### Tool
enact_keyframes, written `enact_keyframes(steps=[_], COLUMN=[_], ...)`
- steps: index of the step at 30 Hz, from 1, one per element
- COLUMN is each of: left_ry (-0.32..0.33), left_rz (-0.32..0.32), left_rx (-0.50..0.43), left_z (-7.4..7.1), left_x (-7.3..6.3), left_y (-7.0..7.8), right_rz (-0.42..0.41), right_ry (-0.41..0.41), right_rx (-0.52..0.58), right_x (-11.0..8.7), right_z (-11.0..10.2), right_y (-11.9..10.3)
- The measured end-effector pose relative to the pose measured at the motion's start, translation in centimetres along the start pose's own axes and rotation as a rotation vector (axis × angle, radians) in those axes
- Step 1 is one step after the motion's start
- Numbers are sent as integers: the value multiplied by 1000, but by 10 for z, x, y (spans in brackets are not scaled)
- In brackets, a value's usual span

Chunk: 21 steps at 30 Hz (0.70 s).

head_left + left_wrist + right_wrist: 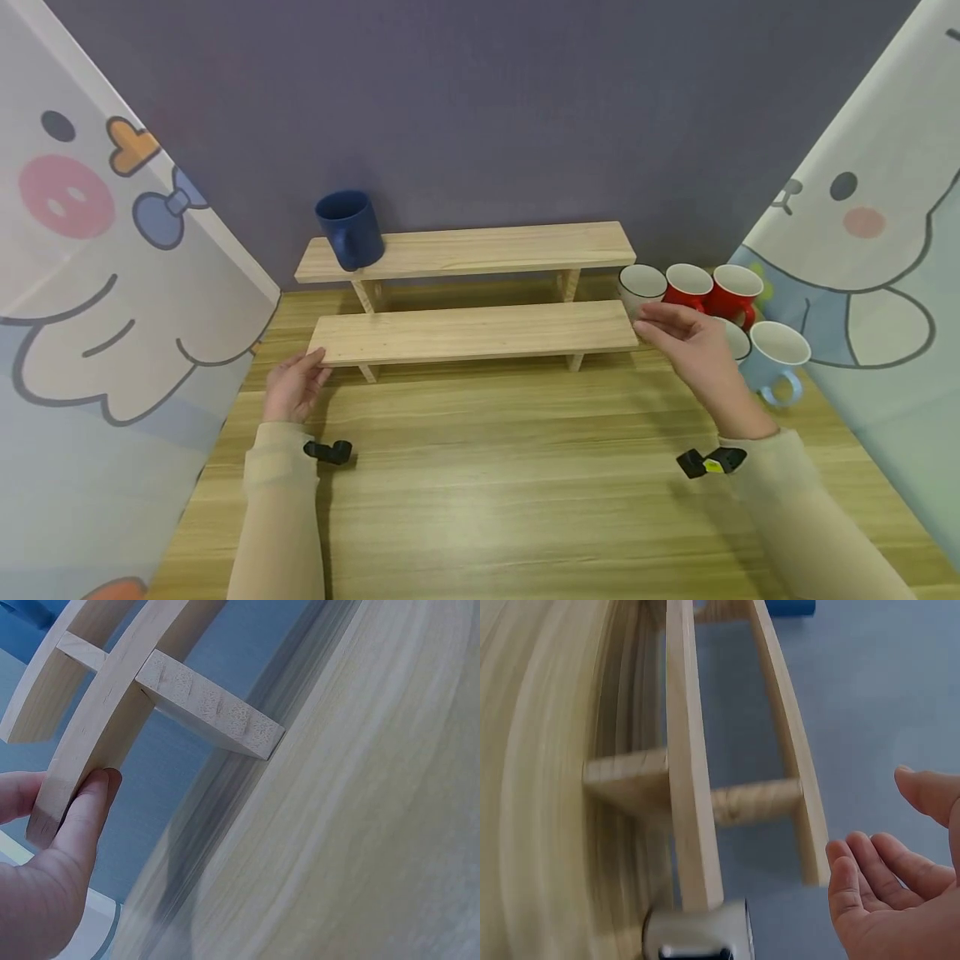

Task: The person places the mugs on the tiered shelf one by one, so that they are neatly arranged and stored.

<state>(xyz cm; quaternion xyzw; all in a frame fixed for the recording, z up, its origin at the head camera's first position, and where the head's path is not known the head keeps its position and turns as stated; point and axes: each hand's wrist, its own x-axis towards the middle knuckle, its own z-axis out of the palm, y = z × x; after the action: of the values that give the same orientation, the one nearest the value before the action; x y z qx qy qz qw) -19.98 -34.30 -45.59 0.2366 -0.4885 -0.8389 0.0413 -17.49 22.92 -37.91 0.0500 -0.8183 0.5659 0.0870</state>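
A two-step wooden shelf [472,333] stands on the table against the back wall. My left hand [288,390] pinches the left end of its lower board; in the left wrist view the thumb and fingers [84,806] lie on opposite faces of the wood. Just off the board's right end hovers my right hand [693,354], its fingers loosely bent. The right wrist view shows a gap between thumb and fingers [847,889] with nothing held. A dark blue mug [363,229] sits at the left of the upper board, handle toward me.
Right of the shelf stand a white mug with a dark rim [639,286], two red mugs [686,290] [731,302] and a light blue mug [771,362]. Another dark-rimmed mug [738,342] is partly hidden by my right hand. Cartoon-printed panels [862,292] flank the table [480,483].
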Motion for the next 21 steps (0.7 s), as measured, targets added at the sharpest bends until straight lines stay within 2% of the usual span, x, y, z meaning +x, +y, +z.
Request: enact_keyframes(steps=[11, 16, 21], left_ry=[21, 13, 9], left_rz=[-15, -18, -29], left_rx=[-10, -23, -32], left_z=[0, 1, 2], left_x=[0, -1, -4], left_y=[1, 2, 3], right_rz=[93, 79, 117], right_ry=[131, 193, 230], right_rx=[-51, -87, -223], right_x=[-26, -36, -47], right_z=[-49, -70, -86], right_y=[31, 45, 57])
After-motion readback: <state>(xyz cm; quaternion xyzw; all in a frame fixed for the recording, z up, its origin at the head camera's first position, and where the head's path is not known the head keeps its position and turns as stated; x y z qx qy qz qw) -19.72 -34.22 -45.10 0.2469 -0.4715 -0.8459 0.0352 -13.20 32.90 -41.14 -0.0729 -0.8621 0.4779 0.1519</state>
